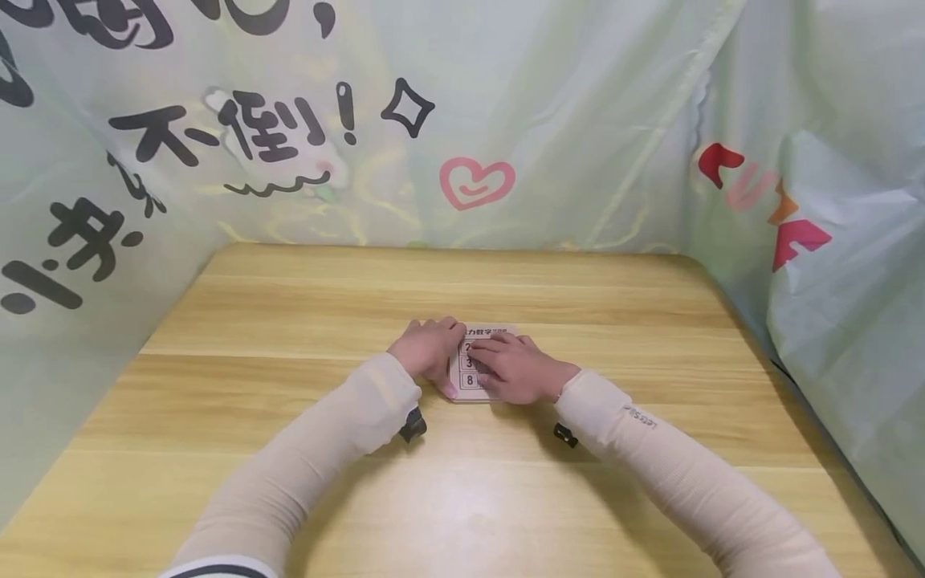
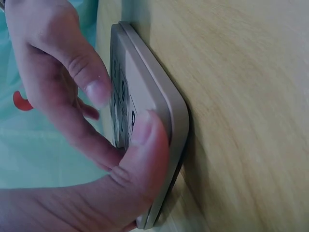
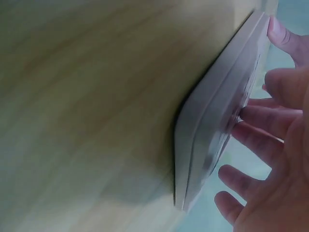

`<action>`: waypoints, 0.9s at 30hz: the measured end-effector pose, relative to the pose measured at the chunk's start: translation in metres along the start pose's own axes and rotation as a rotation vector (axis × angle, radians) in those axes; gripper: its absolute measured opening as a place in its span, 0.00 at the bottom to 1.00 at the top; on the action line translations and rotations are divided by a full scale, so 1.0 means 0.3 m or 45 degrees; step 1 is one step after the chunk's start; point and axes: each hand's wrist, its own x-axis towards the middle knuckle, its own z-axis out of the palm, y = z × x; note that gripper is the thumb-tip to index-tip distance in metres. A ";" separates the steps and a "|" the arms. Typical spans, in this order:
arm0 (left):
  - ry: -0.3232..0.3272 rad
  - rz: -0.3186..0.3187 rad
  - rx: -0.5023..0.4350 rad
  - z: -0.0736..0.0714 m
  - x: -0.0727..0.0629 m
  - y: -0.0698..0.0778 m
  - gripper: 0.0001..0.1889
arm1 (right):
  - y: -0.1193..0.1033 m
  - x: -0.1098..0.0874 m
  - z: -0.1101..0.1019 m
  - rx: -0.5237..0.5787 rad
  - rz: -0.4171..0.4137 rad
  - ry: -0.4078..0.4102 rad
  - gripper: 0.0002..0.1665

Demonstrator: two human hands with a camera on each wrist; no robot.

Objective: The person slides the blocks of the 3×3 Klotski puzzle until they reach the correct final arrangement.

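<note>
A pale, thin number puzzle board [image 1: 467, 394] with black-edged numbered tiles and printed characters along its far edge lies flat on the table. My left hand [image 1: 428, 350] grips its left side, the thumb [image 2: 147, 140] pressed on the near corner edge. Over the board's right half is my right hand [image 1: 526, 370], covering most of the right-hand tiles. In the right wrist view, some fingertips [image 3: 248, 115] of that hand touch the tile face while its other fingers stay spread off it. Numbers such as 3 and 8 show in the left column.
The wood-grain table [image 1: 462, 498] spreads around the board on all sides. A pale green printed cloth [image 1: 578, 144] hangs behind the table and along both sides. Dark wrist devices [image 1: 413, 425] sit under the sleeve cuffs, close over the tabletop.
</note>
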 end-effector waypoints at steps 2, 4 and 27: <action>-0.002 -0.002 -0.005 0.003 0.001 0.003 0.56 | 0.000 -0.001 0.002 -0.001 -0.010 -0.006 0.31; -0.002 -0.004 -0.011 0.006 0.003 0.004 0.56 | 0.002 -0.008 0.005 -0.020 -0.015 0.022 0.28; 0.010 -0.003 -0.039 0.000 -0.006 0.008 0.54 | 0.030 -0.025 0.010 -0.046 0.085 0.101 0.27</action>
